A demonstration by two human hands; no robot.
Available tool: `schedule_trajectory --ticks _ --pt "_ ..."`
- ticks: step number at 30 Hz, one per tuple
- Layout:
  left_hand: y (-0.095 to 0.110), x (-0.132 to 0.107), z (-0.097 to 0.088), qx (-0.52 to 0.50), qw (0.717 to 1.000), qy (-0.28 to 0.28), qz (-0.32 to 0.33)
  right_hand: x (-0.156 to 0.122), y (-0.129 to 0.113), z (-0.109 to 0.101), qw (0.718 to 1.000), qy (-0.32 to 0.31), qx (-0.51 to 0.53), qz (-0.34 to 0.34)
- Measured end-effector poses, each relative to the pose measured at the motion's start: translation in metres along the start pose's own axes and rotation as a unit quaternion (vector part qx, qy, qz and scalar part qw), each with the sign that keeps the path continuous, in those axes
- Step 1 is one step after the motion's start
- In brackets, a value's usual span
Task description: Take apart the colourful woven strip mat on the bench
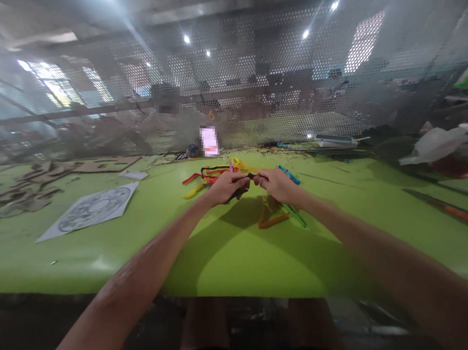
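Note:
Above the table, my left hand (pixel 230 188) and my right hand (pixel 272 183) meet, fingers closed in a pinch. Between their fingertips shows a short dark strip (pixel 251 176), held from both sides; most of it is hidden by the fingers. Behind my left hand lies a loose bunch of bendy coloured strips, among them a red strip (pixel 191 179) and a yellow strip (pixel 193 191). Under my right hand are a bent orange strip (pixel 273 223) and a green strip (pixel 298 217). A blue strip (pixel 289 174) lies just beyond it.
On the green table (pixel 247 271), a printed sheet with a ring pattern (pixel 97 209) and cardboard scraps (pixel 47 182) lie to the left. A pixelated bright screen (pixel 209 141) stands by the perforated metal panel (pixel 239 91). A shallow tray (pixel 336 142) and a plastic bag (pixel 437 145) sit right.

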State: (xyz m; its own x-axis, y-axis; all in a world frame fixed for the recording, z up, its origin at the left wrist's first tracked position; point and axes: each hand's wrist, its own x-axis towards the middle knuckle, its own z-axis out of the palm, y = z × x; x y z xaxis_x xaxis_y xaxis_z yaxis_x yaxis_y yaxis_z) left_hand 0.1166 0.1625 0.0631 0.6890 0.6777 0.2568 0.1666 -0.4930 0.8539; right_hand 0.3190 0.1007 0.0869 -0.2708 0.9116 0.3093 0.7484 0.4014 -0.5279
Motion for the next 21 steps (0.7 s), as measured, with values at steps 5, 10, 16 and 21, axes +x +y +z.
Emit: schedule_trajectory --ticks 5,10,16,21 --pt "0.002 -0.002 0.005 0.001 1.000 0.000 0.001 0.000 0.003 0.001 0.998 -0.037 0.047 0.015" --pt "0.005 -0.003 0.004 0.006 1.000 0.007 -0.019 -0.002 0.003 -0.003 0.990 -0.084 0.116 0.020" --pt "0.007 -0.003 0.002 -0.003 0.999 -0.003 -0.038 -0.002 0.007 -0.010 0.990 -0.099 0.100 0.020" --pt "0.009 -0.002 0.002 -0.024 0.998 -0.007 -0.059 0.001 0.012 -0.012 0.996 -0.084 0.018 -0.029"
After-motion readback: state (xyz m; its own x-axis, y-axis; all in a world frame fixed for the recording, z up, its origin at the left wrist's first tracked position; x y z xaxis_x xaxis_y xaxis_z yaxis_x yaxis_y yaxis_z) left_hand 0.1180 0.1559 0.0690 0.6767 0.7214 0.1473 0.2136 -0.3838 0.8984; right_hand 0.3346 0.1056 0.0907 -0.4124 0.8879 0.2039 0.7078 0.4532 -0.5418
